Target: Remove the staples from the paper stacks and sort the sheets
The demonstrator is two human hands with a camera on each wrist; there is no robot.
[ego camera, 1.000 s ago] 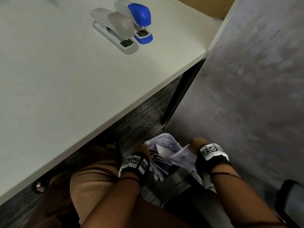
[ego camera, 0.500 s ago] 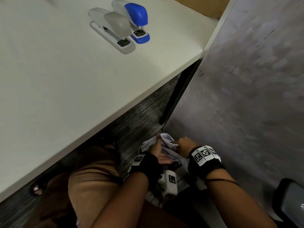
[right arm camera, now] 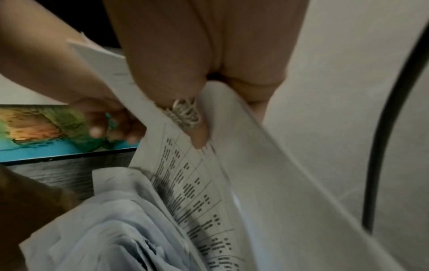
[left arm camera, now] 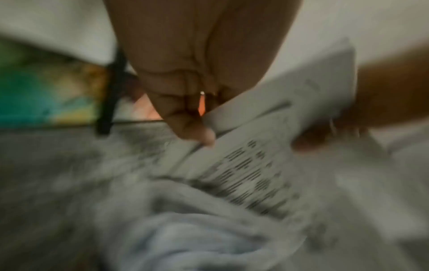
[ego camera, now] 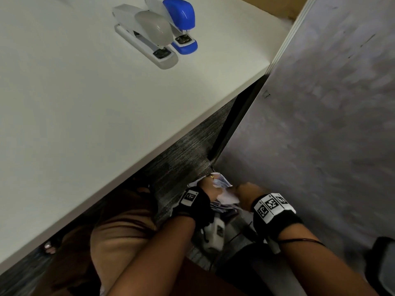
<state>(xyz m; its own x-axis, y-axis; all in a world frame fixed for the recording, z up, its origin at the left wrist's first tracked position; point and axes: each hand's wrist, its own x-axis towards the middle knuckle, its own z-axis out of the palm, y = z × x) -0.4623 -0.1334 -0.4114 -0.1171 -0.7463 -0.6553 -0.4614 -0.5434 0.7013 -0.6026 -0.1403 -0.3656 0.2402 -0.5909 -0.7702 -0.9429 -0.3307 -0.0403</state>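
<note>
Below the desk edge, both hands hold a bundle of printed sheets (ego camera: 223, 186) low between my knee and the partition. My left hand (ego camera: 210, 184) pinches the top edge of the sheets (left arm camera: 255, 155) between thumb and curled fingers. My right hand (ego camera: 241, 189) grips the same bundle from the other side, a ringed finger (right arm camera: 188, 117) pressed on a page with a printed table (right arm camera: 197, 192). More crumpled sheets (right arm camera: 111, 229) hang below. No staple can be made out.
A grey stapler (ego camera: 147, 35) and a blue stapler (ego camera: 181, 22) sit on the white desk (ego camera: 64, 103). A grey partition (ego camera: 320, 124) stands on the right, with a black cable (right arm camera: 383, 128) beside it. Dark carpet (ego camera: 183, 159) lies under the desk. A colourful picture (right arm camera: 34, 132) shows behind.
The loose, fanned paper has been gathered. My hands have come together on it and shifted slightly forward, toward the corner by the partition.
</note>
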